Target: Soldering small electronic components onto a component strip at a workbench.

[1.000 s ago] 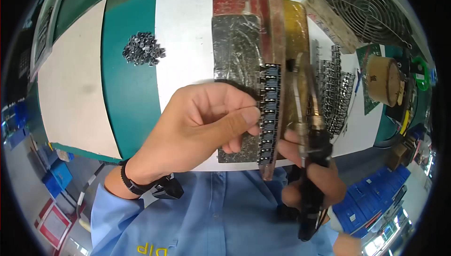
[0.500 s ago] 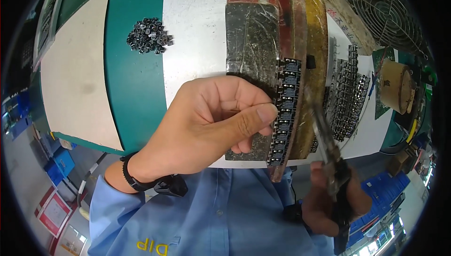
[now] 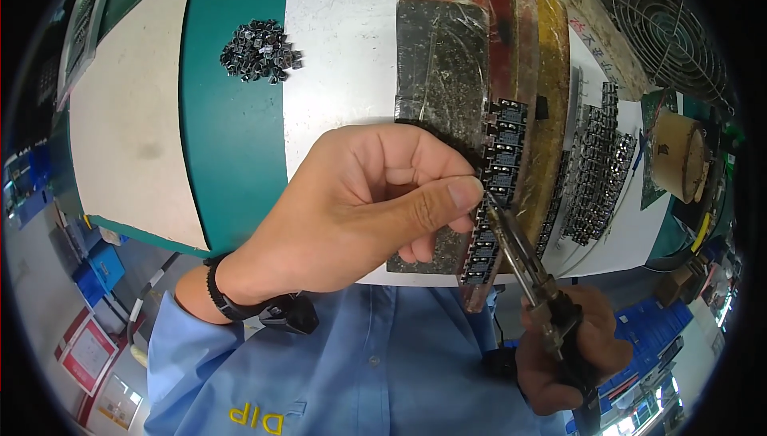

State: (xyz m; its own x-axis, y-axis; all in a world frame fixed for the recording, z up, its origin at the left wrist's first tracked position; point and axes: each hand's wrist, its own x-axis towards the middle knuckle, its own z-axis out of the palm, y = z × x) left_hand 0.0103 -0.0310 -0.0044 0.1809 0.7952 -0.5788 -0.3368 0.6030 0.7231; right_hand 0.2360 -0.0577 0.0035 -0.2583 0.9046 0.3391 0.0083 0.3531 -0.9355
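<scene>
My left hand [image 3: 359, 220] is closed in a pinch, thumb and forefinger at the left edge of a strip of small black circuit boards [image 3: 506, 134]. What the fingertips hold is hidden or too small to name. The strip lies along the upright ledge of a worn red, black and yellow fixture [image 3: 443, 60]. Wrapped round the dark handle of a soldering iron [image 3: 523, 266], my right hand [image 3: 571, 348] is at the lower right. The iron slants up and left, its tip at the strip right beside my left fingertips.
A pile of small dark components [image 3: 259, 51] lies at the upper left, on the green mat [image 3: 232, 140]. Right of the fixture lie several board strips [image 3: 591, 172]. Beyond them are a fan with a wire guard [image 3: 659, 24] and a brown tape roll [image 3: 677, 155].
My right hand has brought the soldering iron's tip left onto the strip, near my left fingertips. The left hand keeps its pinch. The whole view has shifted slightly.
</scene>
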